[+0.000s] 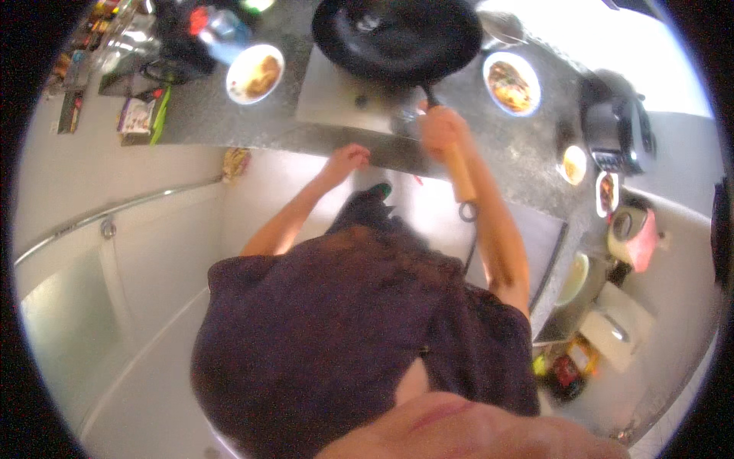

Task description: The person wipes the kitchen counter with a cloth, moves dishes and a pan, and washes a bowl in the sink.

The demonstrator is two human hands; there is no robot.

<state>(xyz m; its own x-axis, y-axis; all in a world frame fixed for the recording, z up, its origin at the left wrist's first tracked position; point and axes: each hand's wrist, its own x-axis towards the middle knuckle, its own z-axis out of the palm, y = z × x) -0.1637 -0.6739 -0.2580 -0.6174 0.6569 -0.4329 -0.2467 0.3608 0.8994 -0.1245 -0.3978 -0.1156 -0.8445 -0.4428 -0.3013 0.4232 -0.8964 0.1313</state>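
My right hand (446,132) grips the handle of a dark wok (395,43), around where its metal neck meets the wooden grip (460,172). The handle's end ring hangs below, alongside my forearm. The wok's bowl stands over a flat, light-coloured cooktop (338,97); whether it rests on it is hard to tell. Near the counter's front edge is my left hand (348,159), its fingers curled and blurred, with no object visible in it.
Left of the cooktop sits a plate of food (256,74); another plate of food (512,84) lies to the right. Bottles (221,34) crowd the back left. A dark appliance (616,126), small bowls (573,164) and a sink (582,287) line the right side.
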